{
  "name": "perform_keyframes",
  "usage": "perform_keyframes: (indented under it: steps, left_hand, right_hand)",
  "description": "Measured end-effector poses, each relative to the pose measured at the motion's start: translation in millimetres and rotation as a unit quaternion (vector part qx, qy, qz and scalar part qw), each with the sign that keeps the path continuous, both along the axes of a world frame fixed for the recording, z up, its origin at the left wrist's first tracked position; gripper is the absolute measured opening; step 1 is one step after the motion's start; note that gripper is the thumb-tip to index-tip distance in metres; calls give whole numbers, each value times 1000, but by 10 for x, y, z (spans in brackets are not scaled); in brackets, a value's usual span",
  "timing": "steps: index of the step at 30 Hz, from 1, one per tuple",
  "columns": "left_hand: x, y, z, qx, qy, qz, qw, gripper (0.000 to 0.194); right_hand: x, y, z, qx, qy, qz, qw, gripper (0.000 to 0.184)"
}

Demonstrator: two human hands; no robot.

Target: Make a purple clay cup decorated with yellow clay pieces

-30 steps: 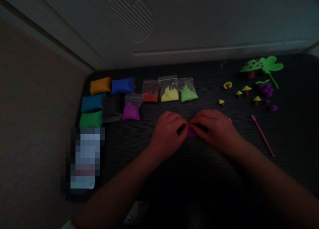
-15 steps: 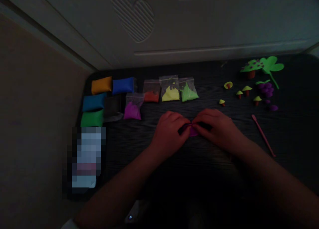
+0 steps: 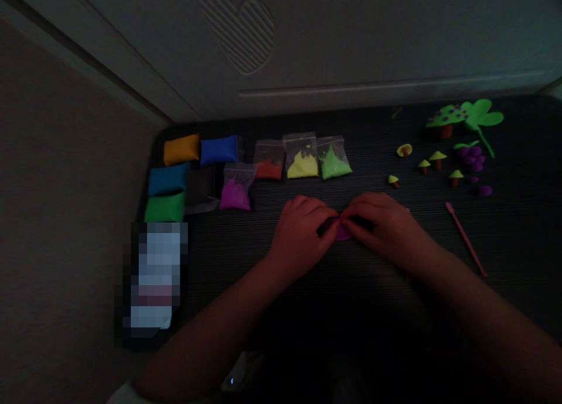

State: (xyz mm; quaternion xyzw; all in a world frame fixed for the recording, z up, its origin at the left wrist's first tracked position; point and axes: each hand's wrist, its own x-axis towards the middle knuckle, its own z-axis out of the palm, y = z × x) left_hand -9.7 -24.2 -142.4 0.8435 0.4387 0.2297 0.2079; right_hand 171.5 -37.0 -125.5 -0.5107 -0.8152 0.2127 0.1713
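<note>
A flat piece of purple modelling clay (image 3: 343, 233) is pinched between both hands just above the dark table. My left hand (image 3: 302, 231) grips its left side with thumb and fingers closed. From the other side my right hand (image 3: 377, 225) pinches it, the fingertips of both hands almost touching. Fingers cover the upper part of the clay, so its full shape is hidden. Beyond the hands lies an opened bag of purple clay (image 3: 236, 194). Off to the right rests a pink modelling tool (image 3: 466, 239); a second pink tool is mostly covered by my right hand and forearm.
Bags of red (image 3: 269, 168), yellow (image 3: 302, 165) and light green clay (image 3: 335, 164) line the back. Several wrapped clay packs (image 3: 181, 150) and a blurred phone (image 3: 158, 275) are at left. Small clay mushrooms (image 3: 438, 160), a grape bunch (image 3: 470, 157) and a green clover (image 3: 482, 116) stand at right.
Both hands stay closed on the purple clay, with only slight shifts of the fingertips. The whole view has drifted slightly, so everything appears a little further right.
</note>
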Motion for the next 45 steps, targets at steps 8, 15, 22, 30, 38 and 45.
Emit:
perform_keyframes:
  steps: [8,15,22,30,38,45]
  left_hand:
    - [10,3,7,1,10,-3,1000,15]
    - [21,-13,8,5,15,-2,1000,16]
    - [36,-16,4,27,23,-1,999,15]
    - [29,-46,58,6,59,-6,998,16]
    - [38,-68,58,26,83,16,996,17]
    - [33,-71,43,22,79,16,997,18]
  right_hand:
    - [9,-8,17,-4,3,-14,1000,13]
    - [8,-12,4,-1,-22,-5,1000,13]
    - [-12,-34,49,-17,-41,-40,998,15]
    - [-55,-48,79,-12,-45,-32,998,13]
    - [-109,-63,56,8,-34,-28,999,16]
    - [-148,-76,59,-7,-63,-59,996,15]
